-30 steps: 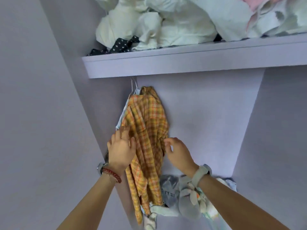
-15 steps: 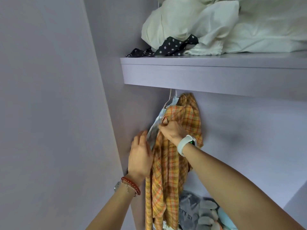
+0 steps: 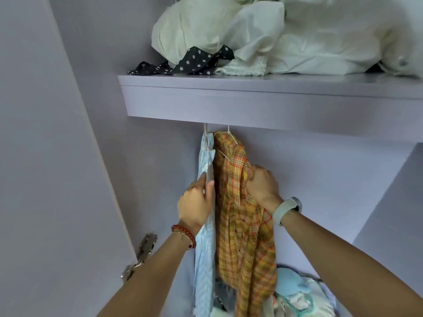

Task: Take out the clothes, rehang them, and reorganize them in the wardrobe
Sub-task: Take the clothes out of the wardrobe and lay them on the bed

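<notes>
Hanging under the lilac wardrobe shelf, the orange plaid shirt is gripped by the right hand, while the left hand lies flat-fingered against the pale blue garment.

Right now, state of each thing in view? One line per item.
plaid shirt: hanging on a hanger, gripped by right hand
light blue shirt: hanging, left hand fingers straight against it
shelf: piled with white bedding and polka-dot cloth
door hinge: open
</notes>
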A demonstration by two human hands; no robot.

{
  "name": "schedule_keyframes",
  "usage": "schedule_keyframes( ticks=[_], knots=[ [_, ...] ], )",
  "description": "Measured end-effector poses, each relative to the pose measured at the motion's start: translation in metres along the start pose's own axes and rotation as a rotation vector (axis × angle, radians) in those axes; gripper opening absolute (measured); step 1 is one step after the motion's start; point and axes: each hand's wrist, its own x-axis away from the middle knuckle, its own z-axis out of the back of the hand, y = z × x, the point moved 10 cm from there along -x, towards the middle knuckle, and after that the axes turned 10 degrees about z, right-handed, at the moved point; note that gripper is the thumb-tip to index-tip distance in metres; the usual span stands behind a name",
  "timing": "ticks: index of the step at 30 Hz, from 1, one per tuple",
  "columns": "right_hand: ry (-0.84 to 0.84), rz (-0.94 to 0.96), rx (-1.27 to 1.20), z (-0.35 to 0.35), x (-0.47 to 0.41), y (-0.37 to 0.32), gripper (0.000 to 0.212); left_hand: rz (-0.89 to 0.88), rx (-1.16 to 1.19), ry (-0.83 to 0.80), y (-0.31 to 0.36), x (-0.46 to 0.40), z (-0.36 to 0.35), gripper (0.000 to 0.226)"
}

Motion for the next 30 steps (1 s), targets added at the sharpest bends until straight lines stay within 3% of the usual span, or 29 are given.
schedule_keyframes(
  ticks=[7, 11, 15, 17, 19, 22, 25, 28, 30],
  knots=[
    [0.274, -0.017, 0.023, 0.046, 0.019, 0.017, 0.023, 0.022, 0.083, 0.019, 0.005, -0.004, 0.0, 0.045],
    [0.323, -0.031, 0.011, 0.053, 0.063, 0.051, 0.025, 0.05, -0.072, 0.117, 0.004, 0.004, 0.01, 0.045],
    [0.211, -0.067, 0.026, 0.045, 0.127, 0.093, 0.028, -0.292, -0.048, 0.251, 0.053, 0.032, 0.007, 0.033],
    [0.142, -0.104, 0.01, 0.045, 0.161, 0.108, 0.024, -0.351, 0.122, 0.098, 0.065, 0.042, -0.018, 0.035],
    [0.083, -0.13, -0.02, 0.051, 0.189, 0.113, 0.018, -0.275, 0.276, -0.124, 0.066, 0.047, -0.053, 0.045],
    [0.053, -0.144, -0.065, 0.071, 0.227, 0.104, 0.018, -0.161, 0.299, -0.332, 0.059, 0.058, -0.102, 0.06],
    [0.104, -0.209, -0.152, 0.097, 0.267, 0.096, 0.02, -0.158, 0.268, -0.343, 0.06, 0.072, -0.121, 0.046],
    [0.107, -0.299, -0.164, 0.114, 0.308, 0.093, 0.01, -0.28, 0.325, -0.343, 0.08, 0.09, -0.126, 0.024],
    [0.099, -0.372, -0.02, 0.123, 0.341, 0.097, 0.027, -0.377, 0.358, -0.43, 0.094, 0.111, -0.133, 0.022]
  ],
)
